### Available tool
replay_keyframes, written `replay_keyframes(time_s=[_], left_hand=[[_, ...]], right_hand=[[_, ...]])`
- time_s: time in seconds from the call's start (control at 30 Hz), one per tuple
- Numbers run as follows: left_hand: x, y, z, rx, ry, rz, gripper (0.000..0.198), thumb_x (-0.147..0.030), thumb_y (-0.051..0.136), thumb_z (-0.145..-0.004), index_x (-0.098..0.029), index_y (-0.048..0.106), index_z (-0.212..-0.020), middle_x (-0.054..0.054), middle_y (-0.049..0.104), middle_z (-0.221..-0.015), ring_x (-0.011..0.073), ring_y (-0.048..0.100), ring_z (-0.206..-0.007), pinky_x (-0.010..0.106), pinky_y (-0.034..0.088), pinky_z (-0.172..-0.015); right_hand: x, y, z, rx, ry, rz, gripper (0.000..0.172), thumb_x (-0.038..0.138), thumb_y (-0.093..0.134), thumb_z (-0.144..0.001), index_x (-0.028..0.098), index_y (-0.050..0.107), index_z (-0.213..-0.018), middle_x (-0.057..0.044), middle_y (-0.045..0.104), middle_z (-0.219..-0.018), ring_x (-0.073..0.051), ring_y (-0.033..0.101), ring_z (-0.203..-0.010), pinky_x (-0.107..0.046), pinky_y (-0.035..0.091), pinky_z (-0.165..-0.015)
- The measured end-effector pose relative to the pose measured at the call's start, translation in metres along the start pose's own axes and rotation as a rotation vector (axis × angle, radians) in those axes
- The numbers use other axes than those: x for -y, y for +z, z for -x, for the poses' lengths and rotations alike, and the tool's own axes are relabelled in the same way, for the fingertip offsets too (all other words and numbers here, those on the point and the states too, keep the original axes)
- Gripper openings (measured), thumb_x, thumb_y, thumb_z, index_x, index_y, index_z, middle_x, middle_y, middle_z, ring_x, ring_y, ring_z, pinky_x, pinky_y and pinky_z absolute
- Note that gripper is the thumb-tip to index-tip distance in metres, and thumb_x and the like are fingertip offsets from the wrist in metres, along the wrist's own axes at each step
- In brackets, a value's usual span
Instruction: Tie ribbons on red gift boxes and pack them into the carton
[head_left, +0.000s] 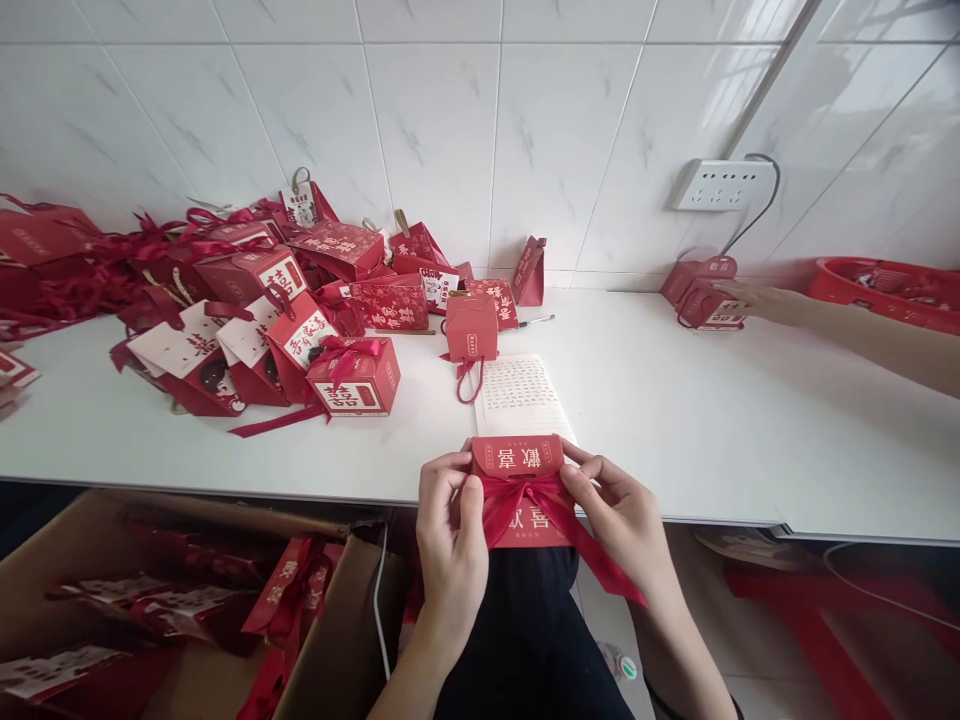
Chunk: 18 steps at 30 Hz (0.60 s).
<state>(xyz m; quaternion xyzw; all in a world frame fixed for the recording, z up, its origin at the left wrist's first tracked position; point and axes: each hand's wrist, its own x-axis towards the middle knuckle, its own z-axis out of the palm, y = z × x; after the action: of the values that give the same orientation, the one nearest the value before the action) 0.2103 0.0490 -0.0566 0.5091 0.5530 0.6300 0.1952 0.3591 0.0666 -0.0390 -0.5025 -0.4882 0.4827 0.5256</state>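
Between my two hands is a red gift box (517, 455) with pale characters, held over my lap at the table's front edge. A dark red ribbon (525, 490) is tied in a bow across its middle, one long tail hanging to the right. My left hand (454, 510) grips the box's left side, thumb near the bow. My right hand (611, 505) has its fingers closed at the box's right side, by the ribbon; whether they pinch the ribbon too I cannot tell. Just behind the box lies a notebook page (525, 395) with handwriting.
Many red boxes (356, 375) and ribbons pile along the left of the white table (630, 420). At lower left stands a carton (352, 570) with red boxes inside. Another person's hand (742, 295) touches boxes at right, beside a red basket (832, 290). A power strip (724, 185) hangs on the wall.
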Motion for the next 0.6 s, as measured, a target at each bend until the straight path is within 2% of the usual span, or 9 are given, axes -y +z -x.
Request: replay_keyframes(time_s=[0.2,0.33,0.4,0.47,0.5,0.53,0.6], left_hand=[[0.001,-0.002,0.001,-0.007,0.062,-0.076,0.017,-0.022,0.043,-0.090,-0.019,0.054,-0.077,0.006,0.060,-0.096,0.0162,0.059,-0.092,0.026,0.050,-0.075],[0.001,-0.002,-0.001,0.018,0.027,-0.031,0.017,-0.022,0.044,-0.090,-0.019,0.052,-0.075,0.006,0.059,-0.096,0.0155,0.059,-0.092,0.024,0.050,-0.075],[0.001,-0.002,-0.002,0.039,0.002,0.005,0.017,-0.023,0.045,-0.090,-0.019,0.052,-0.074,0.005,0.058,-0.094,0.0153,0.059,-0.093,0.024,0.050,-0.075],[0.002,-0.002,-0.003,0.048,-0.012,0.036,0.018,-0.024,0.046,-0.090,-0.019,0.052,-0.074,0.005,0.057,-0.093,0.0157,0.059,-0.094,0.024,0.050,-0.076],[0.002,-0.001,-0.003,0.048,-0.013,0.051,0.018,-0.025,0.046,-0.090,-0.019,0.051,-0.074,0.005,0.057,-0.094,0.0159,0.059,-0.095,0.024,0.049,-0.077],[0.002,-0.001,-0.003,0.048,-0.015,0.067,0.019,-0.026,0.046,-0.090,-0.019,0.050,-0.073,0.005,0.057,-0.096,0.0162,0.059,-0.097,0.025,0.049,-0.079],[0.003,0.001,-0.002,0.054,-0.016,0.099,0.019,-0.027,0.046,-0.091,-0.019,0.050,-0.073,0.006,0.058,-0.103,0.0167,0.058,-0.102,0.025,0.048,-0.083]], right_hand=[[0.005,-0.002,-0.002,0.020,0.018,0.026,0.046,0.058,0.067,-0.074,0.018,0.053,-0.055,-0.017,0.061,-0.122,-0.036,0.053,-0.117,-0.033,0.057,-0.071],[0.000,-0.004,-0.005,0.025,0.010,0.023,0.046,0.057,0.069,-0.073,0.018,0.053,-0.055,-0.017,0.059,-0.124,-0.037,0.057,-0.113,-0.035,0.057,-0.072],[-0.004,-0.008,-0.006,0.027,-0.005,-0.003,0.043,0.056,0.069,-0.074,0.018,0.052,-0.061,-0.017,0.060,-0.122,-0.035,0.061,-0.107,-0.036,0.058,-0.068],[-0.007,-0.014,-0.004,0.065,-0.062,-0.024,0.039,0.056,0.068,-0.076,0.020,0.054,-0.080,-0.016,0.060,-0.123,-0.033,0.062,-0.105,-0.039,0.058,-0.072],[-0.009,-0.018,-0.003,0.111,-0.115,-0.007,0.045,0.058,0.070,-0.074,0.022,0.053,-0.095,-0.016,0.057,-0.126,-0.032,0.060,-0.109,-0.041,0.057,-0.079],[-0.010,-0.021,-0.001,0.173,-0.176,0.039,0.059,0.060,0.072,-0.070,0.025,0.049,-0.111,-0.015,0.052,-0.132,-0.032,0.055,-0.116,-0.044,0.054,-0.087],[-0.012,-0.027,0.004,0.299,-0.284,0.205,0.095,0.060,0.078,-0.061,0.031,0.029,-0.137,-0.014,0.036,-0.145,-0.032,0.039,-0.131,-0.048,0.043,-0.101]])
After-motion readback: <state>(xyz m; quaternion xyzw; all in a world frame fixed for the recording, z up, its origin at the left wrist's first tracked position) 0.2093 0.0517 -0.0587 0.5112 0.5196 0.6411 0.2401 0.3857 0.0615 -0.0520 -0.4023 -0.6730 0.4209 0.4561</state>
